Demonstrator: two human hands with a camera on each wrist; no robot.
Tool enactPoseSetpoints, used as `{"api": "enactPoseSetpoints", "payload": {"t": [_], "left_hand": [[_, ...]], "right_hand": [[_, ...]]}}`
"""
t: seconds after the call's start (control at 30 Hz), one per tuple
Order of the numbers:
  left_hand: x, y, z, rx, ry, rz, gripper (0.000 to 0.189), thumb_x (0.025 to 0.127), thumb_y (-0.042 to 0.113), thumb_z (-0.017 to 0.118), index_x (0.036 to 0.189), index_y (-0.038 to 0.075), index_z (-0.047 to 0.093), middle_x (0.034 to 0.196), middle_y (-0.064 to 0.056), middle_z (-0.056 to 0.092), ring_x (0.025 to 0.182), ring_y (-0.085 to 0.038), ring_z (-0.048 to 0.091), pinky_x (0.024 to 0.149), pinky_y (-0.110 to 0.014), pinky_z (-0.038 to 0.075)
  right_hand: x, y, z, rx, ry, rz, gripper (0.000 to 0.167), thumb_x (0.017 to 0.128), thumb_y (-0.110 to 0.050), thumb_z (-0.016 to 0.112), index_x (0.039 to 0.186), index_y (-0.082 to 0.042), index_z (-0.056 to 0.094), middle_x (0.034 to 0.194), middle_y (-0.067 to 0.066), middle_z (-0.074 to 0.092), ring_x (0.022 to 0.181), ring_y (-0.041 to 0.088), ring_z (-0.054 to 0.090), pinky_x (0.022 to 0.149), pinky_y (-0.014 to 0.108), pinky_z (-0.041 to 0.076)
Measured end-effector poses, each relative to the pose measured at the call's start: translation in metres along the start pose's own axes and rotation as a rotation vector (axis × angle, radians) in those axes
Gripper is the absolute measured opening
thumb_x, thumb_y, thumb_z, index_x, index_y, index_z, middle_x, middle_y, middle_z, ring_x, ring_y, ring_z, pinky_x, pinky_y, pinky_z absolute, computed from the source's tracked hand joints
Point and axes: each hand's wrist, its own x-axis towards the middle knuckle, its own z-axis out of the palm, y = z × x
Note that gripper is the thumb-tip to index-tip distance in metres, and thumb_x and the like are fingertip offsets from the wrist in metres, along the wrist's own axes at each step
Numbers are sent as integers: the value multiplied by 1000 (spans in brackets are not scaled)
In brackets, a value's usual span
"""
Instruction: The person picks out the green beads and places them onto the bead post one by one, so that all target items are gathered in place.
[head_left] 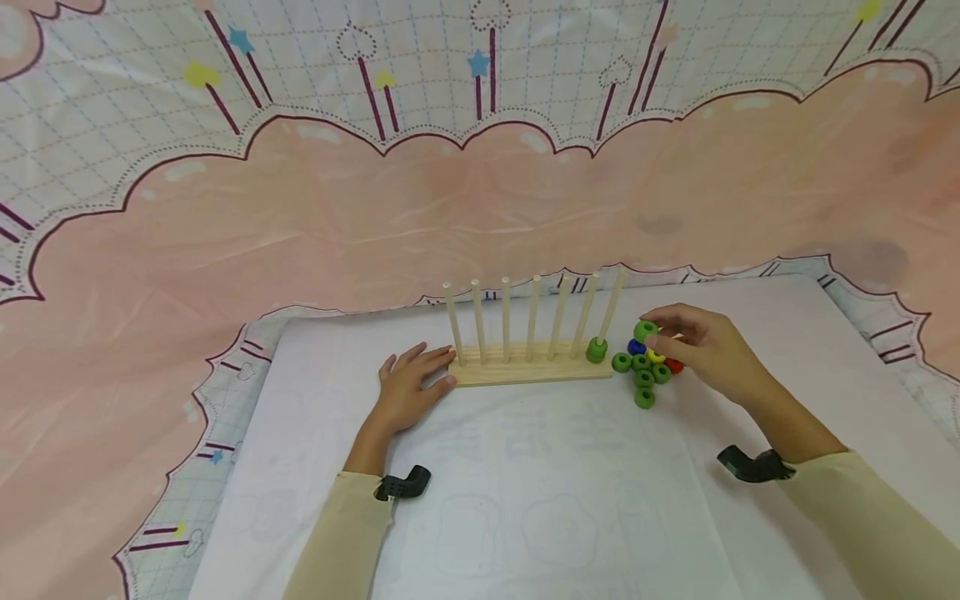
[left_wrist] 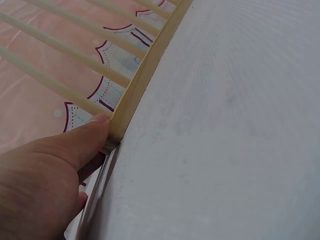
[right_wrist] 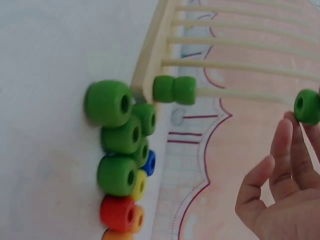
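A wooden peg rack [head_left: 525,373] with several upright pegs stands on the white table. My left hand [head_left: 408,387] holds its left end, with the thumb by the front corner; in the left wrist view the thumb [left_wrist: 92,132] touches the base. My right hand [head_left: 701,346] pinches a green bead [right_wrist: 307,107] between thumb and fingertips, raised above the bead pile and apart from the pegs. Two green beads [right_wrist: 175,90] are stacked on the rightmost peg [head_left: 611,308].
Loose beads lie by the rack's right end: several green beads [head_left: 643,379], a blue bead [head_left: 636,347], a yellow bead [head_left: 656,357] and a red bead [head_left: 674,366]. Orange beads [right_wrist: 117,234] show in the right wrist view. A patterned pink cloth [head_left: 450,217] hangs behind the table [head_left: 525,500].
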Motion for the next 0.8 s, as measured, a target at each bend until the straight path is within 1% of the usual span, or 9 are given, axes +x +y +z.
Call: {"api": "enactPoseSetpoints", "payload": {"t": [0.17, 0.27, 0.33, 0.43, 0.5, 0.6, 0.7, 0.8], "left_hand": [[1, -2, 2, 14, 4, 4, 50, 100, 41, 64, 147, 24, 58, 155, 2, 52, 154, -33, 29, 120, -68, 1], [2, -3, 3, 16, 6, 6, 50, 100, 41, 64, 146, 24, 58, 155, 3, 52, 154, -32, 29, 120, -68, 1], [2, -4, 3, 11, 3, 4, 49, 100, 41, 63, 147, 24, 58, 156, 3, 52, 154, -32, 29, 120, -68, 0], [1, -3, 3, 4, 0, 4, 49, 101, 42, 63, 146, 25, 58, 156, 3, 52, 155, -32, 28, 120, -68, 0], [2, -2, 3, 5, 1, 8, 49, 101, 41, 63, 146, 24, 58, 156, 3, 52, 154, -33, 29, 120, -69, 0], [2, -2, 3, 9, 8, 14, 50, 100, 41, 64, 147, 23, 58, 155, 2, 52, 154, -34, 29, 119, -69, 1], [2, -2, 3, 10, 9, 13, 50, 100, 40, 64, 146, 23, 58, 155, 2, 53, 154, -34, 30, 119, -69, 1], [1, -2, 2, 8, 7, 9, 50, 100, 40, 64, 146, 23, 58, 155, 1, 53, 154, -34, 30, 119, -69, 0]], "right_hand": [[2, -9, 1, 33, 60, 12, 38, 102, -34, 65, 134, -15, 64, 113, -7, 67, 99, 7, 64, 79, 18, 56], [4, -15, 3, 69, 102, 33, 39, 102, -35, 64, 135, -15, 64, 112, -9, 66, 100, 5, 64, 82, 16, 55], [6, -18, 3, 100, 129, 31, 39, 102, -33, 63, 136, -13, 63, 112, -11, 66, 102, 5, 64, 84, 15, 55], [8, -22, 4, 153, 166, 10, 37, 103, -29, 63, 135, -10, 63, 111, -14, 67, 103, 5, 64, 87, 13, 54], [10, -23, 4, 191, 181, -21, 36, 103, -24, 63, 134, -6, 63, 110, -13, 67, 103, 6, 64, 88, 12, 54], [12, -24, 5, 241, 196, -53, 35, 103, -21, 63, 134, -5, 63, 111, -12, 66, 104, 6, 65, 89, 11, 53], [13, -26, 6, 285, 206, -77, 34, 102, -18, 64, 134, -5, 63, 111, -11, 67, 104, 5, 65, 90, 11, 52], [14, -27, 6, 321, 225, -88, 33, 102, -18, 64, 133, -8, 64, 110, -11, 69, 105, 6, 66, 92, 11, 51]]}}
